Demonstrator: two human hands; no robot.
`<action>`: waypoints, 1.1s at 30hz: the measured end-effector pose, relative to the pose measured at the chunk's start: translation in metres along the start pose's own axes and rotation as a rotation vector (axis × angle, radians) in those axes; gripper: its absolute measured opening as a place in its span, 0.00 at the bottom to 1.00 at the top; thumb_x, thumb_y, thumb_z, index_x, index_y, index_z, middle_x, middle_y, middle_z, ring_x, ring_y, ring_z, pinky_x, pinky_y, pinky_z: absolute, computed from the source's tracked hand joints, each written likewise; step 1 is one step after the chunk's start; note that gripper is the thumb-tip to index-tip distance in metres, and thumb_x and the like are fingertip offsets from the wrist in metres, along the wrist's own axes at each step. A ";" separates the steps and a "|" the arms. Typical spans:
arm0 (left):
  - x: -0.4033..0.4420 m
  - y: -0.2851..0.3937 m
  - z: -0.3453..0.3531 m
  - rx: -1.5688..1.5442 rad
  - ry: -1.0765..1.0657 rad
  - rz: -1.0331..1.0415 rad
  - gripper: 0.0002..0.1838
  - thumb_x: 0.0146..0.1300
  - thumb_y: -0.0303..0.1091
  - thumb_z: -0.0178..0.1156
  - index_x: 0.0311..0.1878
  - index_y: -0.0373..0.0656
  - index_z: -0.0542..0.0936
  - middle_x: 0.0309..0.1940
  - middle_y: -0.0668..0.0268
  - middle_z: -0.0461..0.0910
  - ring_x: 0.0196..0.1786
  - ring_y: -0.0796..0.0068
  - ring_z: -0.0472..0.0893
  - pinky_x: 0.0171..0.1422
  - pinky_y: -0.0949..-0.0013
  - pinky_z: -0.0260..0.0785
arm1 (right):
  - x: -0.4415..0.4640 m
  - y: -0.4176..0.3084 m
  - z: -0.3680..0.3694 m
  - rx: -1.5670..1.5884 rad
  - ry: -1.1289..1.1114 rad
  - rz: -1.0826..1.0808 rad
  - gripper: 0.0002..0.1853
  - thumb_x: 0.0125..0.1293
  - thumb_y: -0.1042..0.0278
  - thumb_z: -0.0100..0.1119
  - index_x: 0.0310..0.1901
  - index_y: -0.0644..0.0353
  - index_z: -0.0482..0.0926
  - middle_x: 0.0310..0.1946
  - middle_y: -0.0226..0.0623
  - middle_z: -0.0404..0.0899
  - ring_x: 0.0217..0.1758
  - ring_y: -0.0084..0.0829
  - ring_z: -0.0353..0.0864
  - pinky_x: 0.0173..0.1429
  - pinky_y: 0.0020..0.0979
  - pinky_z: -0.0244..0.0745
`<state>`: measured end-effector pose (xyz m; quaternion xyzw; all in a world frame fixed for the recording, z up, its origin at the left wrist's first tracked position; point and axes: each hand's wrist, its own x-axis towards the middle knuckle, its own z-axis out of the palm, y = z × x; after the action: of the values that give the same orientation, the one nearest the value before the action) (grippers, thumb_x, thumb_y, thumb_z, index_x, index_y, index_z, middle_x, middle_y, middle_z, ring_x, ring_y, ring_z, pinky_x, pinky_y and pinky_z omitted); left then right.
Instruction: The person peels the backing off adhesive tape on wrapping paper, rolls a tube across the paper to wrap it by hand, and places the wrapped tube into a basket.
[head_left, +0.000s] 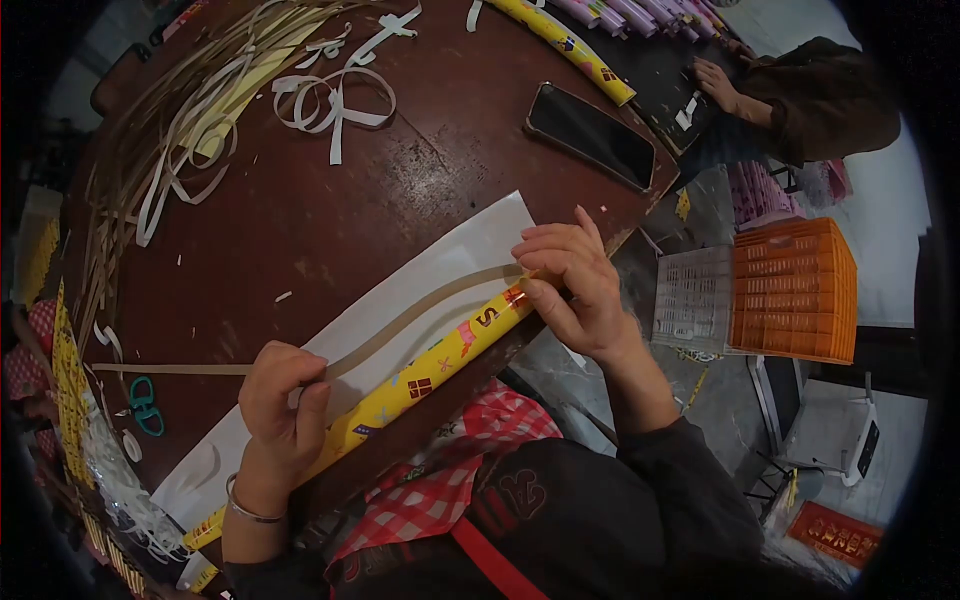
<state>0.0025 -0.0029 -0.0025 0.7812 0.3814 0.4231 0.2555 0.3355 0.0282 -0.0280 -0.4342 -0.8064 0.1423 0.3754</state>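
A yellow printed paper roll (420,385) lies slantwise along the table's near edge, with the white sheet (440,245) spread out behind it. My right hand (575,285) is at the roll's upper right end, thumb and index finger pinching the end of a tan tape strip (405,312) against it. From there the strip arches over the white sheet to my left hand (285,405), whose closed fingers hold it farther down. Beyond that hand the strip runs straight left across the table. My left wrist and forearm cover part of the roll.
Teal-handled scissors (146,405) lie at the left. Tan and white strips (175,150) heap at the upper left. A phone (590,135) and another yellow roll (575,50) rest on the table (430,150). Another person's hand (718,85) is upper right; an orange crate (795,290) stands beyond the edge.
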 end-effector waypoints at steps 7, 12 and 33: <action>0.000 -0.002 0.000 0.003 -0.017 -0.014 0.09 0.60 0.22 0.61 0.45 0.38 0.76 0.31 0.60 0.76 0.31 0.67 0.75 0.35 0.69 0.67 | 0.006 -0.004 0.001 0.038 0.027 0.026 0.02 0.62 0.74 0.61 0.36 0.59 0.78 0.39 0.36 0.83 0.49 0.36 0.82 0.73 0.55 0.52; 0.003 0.001 0.002 0.009 -0.013 -0.036 0.09 0.59 0.21 0.62 0.43 0.38 0.77 0.31 0.60 0.77 0.32 0.66 0.76 0.35 0.69 0.67 | 0.012 -0.006 0.000 0.060 0.011 0.044 0.01 0.64 0.75 0.58 0.36 0.59 0.77 0.39 0.36 0.83 0.48 0.35 0.82 0.73 0.54 0.54; -0.003 0.004 -0.003 0.066 0.030 0.006 0.09 0.60 0.24 0.63 0.44 0.39 0.78 0.31 0.61 0.77 0.31 0.66 0.75 0.37 0.67 0.67 | 0.005 -0.008 -0.006 -0.186 -0.114 0.051 0.12 0.65 0.63 0.59 0.44 0.62 0.81 0.54 0.43 0.76 0.65 0.46 0.70 0.69 0.58 0.55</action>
<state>0.0006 -0.0072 0.0007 0.7839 0.3966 0.4226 0.2227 0.3332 0.0268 -0.0172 -0.4787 -0.8249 0.1008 0.2831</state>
